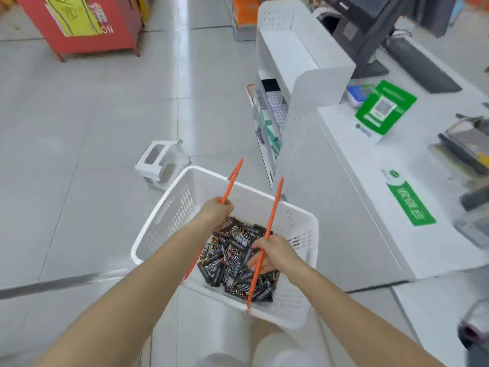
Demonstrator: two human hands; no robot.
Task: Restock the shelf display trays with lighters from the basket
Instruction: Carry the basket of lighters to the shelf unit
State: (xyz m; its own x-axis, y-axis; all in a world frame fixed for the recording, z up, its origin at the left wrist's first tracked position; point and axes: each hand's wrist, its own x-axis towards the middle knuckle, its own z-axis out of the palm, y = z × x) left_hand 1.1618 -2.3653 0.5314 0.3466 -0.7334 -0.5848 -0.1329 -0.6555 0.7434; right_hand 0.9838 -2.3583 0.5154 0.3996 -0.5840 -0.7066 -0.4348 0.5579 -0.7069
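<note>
In the head view, the white basket [169, 223] of lighters [232, 258] is held above the floor beside the counter [352, 207], each orange handle gripped by curled fingers of the left hand [215, 211] and right hand [275, 254], presumably for carrying to the shelf [267, 115].

White letters "ON" on the red stand [79, 25] at top left, a QR code on the green sign [383, 109], white writing on the green counter sticker [410, 205], probably Chinese, too blurred to read
</note>
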